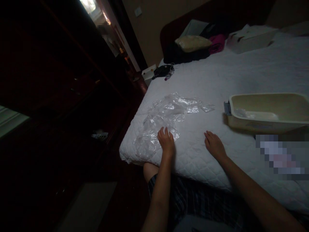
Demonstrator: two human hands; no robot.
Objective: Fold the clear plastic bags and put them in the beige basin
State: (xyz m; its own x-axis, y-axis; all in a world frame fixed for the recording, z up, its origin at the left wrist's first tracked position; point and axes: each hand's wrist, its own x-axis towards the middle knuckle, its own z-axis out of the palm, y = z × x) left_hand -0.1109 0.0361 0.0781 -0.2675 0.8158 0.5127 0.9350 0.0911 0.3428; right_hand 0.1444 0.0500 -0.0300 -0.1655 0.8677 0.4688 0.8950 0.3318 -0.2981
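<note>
Several clear plastic bags (166,111) lie in a loose, crumpled spread near the left corner of the white quilted bed (202,174). My left hand (166,139) is at the lower edge of the bags, fingers apart and slightly curled; whether it presses on the plastic I cannot tell. Over the bare quilt to the right, my right hand (214,145) has its fingers stretched out with nothing in them. Beyond it stands a cream plastic bin (265,122) with a grey latch on its left end and some clear plastic inside.
A pixelated patch (280,158) covers something below the bin. Toward the headboard lie a beige pillow (193,43), a magenta roll (217,44) and a whitish box (251,40). Dark items (163,71) rest by the bed's far left edge. The floor at left is dark.
</note>
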